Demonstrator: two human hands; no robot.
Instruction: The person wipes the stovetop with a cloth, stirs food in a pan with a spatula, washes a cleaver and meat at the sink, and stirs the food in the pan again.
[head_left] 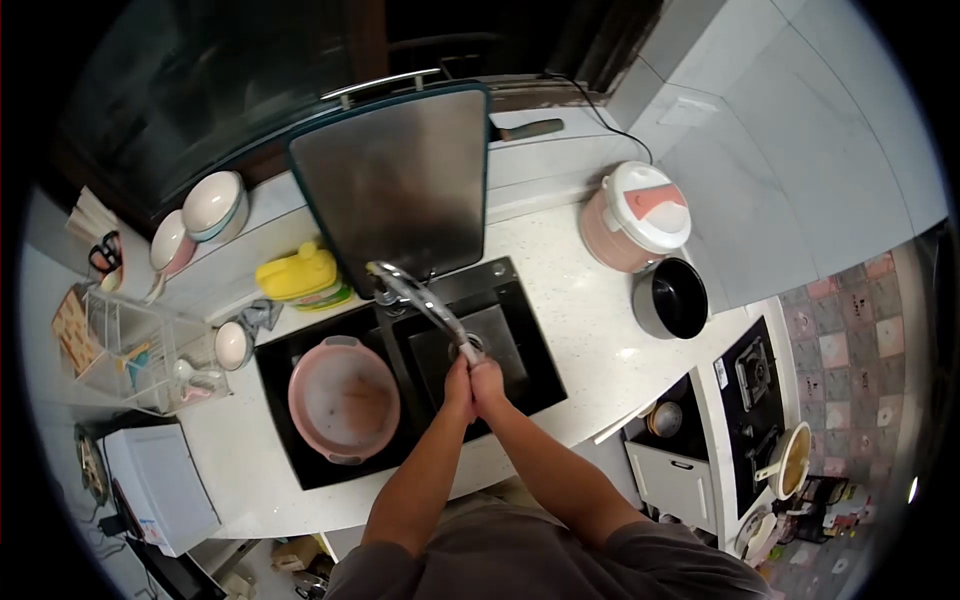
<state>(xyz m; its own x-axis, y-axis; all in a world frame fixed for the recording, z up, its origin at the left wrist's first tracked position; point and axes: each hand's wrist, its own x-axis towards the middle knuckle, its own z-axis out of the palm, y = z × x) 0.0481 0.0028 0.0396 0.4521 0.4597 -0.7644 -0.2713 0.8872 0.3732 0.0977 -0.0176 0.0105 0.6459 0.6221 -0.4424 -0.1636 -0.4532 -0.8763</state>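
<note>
My left hand (458, 388) and my right hand (487, 384) are pressed against each other at the end of the chrome faucet (425, 298). Both are over the right basin of the black double sink (540, 365). Their fingers point down and are mostly hidden, so I cannot see whether anything lies between them. In the left basin sits a pink tub (298, 405) of cloudy, foamy water. A brownish shape (368, 405) shows under the foam, too blurred to name.
Behind the sink lean a large cutting board (400, 170) and a yellow jug (300, 275). Bowls (213, 203) stand on the left ledge, above a clear rack (150, 350). On the right are a pink-and-white cooker (630, 220), a dark pot (672, 300) and a stove (752, 400).
</note>
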